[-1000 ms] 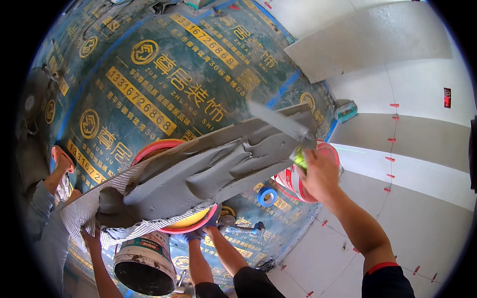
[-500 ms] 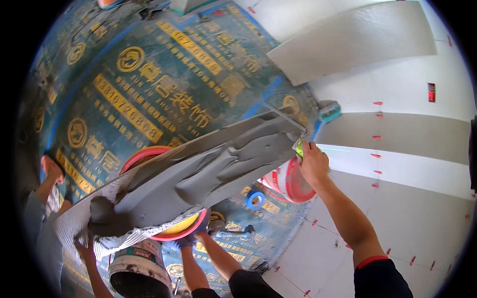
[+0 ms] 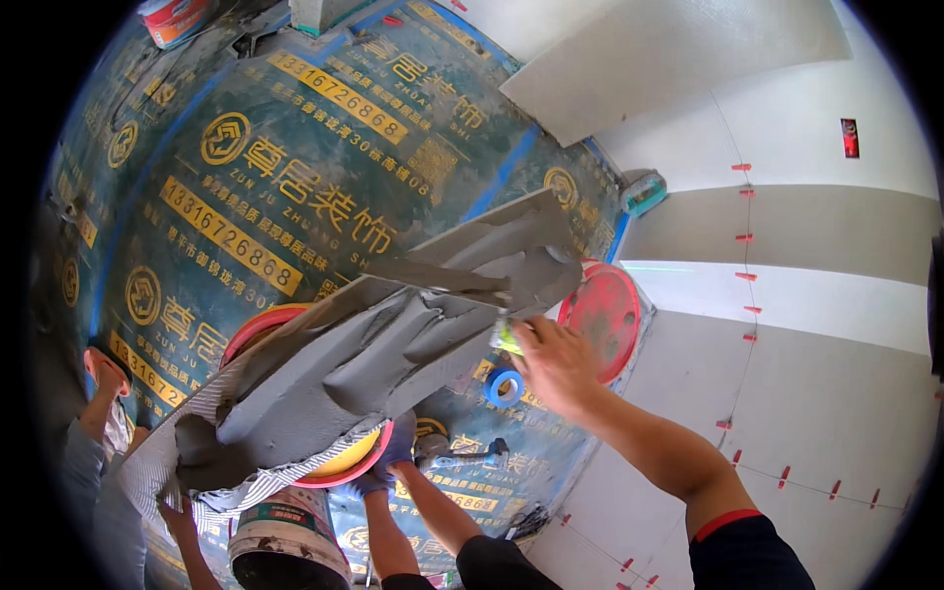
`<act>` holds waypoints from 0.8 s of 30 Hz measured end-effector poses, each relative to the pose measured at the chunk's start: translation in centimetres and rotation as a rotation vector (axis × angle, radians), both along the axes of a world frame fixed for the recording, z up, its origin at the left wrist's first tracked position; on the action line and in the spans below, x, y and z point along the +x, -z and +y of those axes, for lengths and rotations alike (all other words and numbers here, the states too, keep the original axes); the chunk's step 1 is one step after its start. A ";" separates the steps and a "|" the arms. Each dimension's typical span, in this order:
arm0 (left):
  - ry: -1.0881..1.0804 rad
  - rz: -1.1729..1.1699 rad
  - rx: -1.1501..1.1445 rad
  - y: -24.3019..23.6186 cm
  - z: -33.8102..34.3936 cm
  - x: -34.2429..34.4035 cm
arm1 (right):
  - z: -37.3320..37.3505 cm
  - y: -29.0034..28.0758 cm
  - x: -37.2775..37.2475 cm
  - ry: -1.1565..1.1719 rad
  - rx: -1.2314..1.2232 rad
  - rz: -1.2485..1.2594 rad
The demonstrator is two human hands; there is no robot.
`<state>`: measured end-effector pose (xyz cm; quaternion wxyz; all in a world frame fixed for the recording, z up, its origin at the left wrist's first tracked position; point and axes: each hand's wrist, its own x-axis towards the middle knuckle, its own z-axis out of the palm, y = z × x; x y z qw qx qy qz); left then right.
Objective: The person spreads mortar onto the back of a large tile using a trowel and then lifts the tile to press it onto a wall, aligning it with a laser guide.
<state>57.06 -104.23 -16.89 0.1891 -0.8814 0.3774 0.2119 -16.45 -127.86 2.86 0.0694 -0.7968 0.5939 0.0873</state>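
Observation:
A long tile [image 3: 147,472] lies slanted across the middle, thickly spread with wet grey mortar [image 3: 364,364]. Combed ridges show at its left end, beside a dark lump of mortar. My right hand [image 3: 559,362] is closed round the yellow-green handle of a trowel [image 3: 442,282], whose long blade lies across the mortar toward the tile's far edge. At the lower left, my left hand [image 3: 177,519] grips the tile's near edge; part of it is hidden. Beneath the tile, a red-rimmed tub with a yellow top [image 3: 354,457] shows on the near side.
A mortar-smeared bucket [image 3: 285,541] stands near my legs. A red-lidded bucket [image 3: 602,320] is beyond the tile's right end. Blue tape [image 3: 504,387] and a blue-grey tool [image 3: 467,457] lie on the floor. Another person's sandalled foot [image 3: 106,372] is at left. Tiled wall [image 3: 787,374] rises right.
My right hand has moved left with the trowel, from the tile's right end in over the mortar. The left hand stays at the tile's edge. The whole view has shifted slightly.

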 end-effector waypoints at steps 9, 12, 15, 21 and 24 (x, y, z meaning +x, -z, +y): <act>0.015 -0.012 0.005 -0.7 0.0 0.0 | -1.9 0.8 -2.5 0.023 0.018 0.171; 0.002 0.006 0.031 0.7 -1.5 -3.4 | -2.6 -0.1 -6.4 0.135 0.008 0.312; 0.023 0.009 -0.024 0.4 1.4 2.6 | -2.8 0.9 -8.6 0.298 -0.058 0.256; 0.011 -0.035 0.075 0.2 0.7 1.3 | -2.9 -0.5 -12.1 1.358 0.251 -0.886; 0.011 -0.018 0.075 1.9 1.2 1.6 | -3.0 -1.4 -12.9 1.523 0.464 -1.292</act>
